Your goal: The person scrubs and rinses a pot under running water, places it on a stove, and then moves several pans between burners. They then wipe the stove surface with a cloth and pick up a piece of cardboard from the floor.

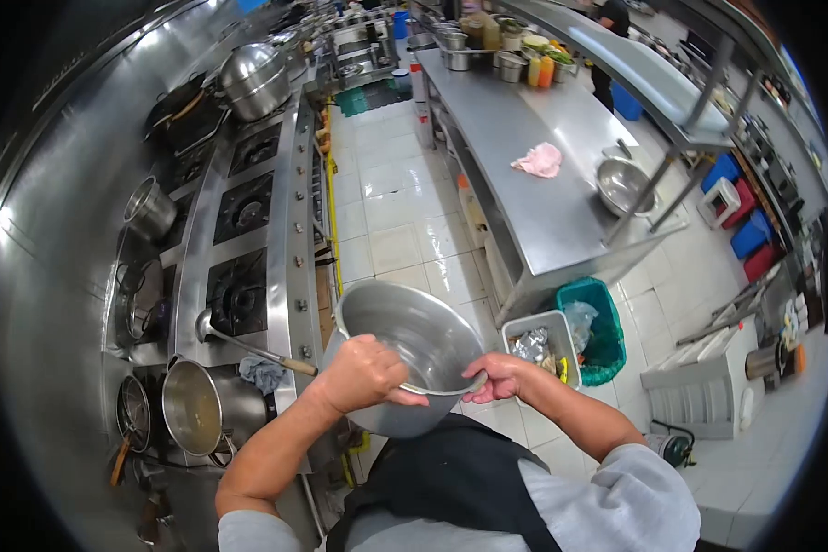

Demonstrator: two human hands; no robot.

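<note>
On the steel bench [488,120], upper right of centre: a pink cloth [540,160], a metal bowl [624,184], two squeeze bottles [546,72]. On the stove [198,244] at left: a wide pot [244,405], a ladle [262,353], a grey cloth [263,372]. On the tiled floor [396,175], right of centre: a green bin [607,354] beside a white bin [569,333].

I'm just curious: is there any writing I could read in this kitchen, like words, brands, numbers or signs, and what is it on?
No text can be read anywhere in this picture.
Large metal pot: no lettering visible.
Stove knobs: any markings are too small to read.
Orange bottle: too small to tell whether it has a label.
Silver wrapper: crumpled, nothing legible.
</note>
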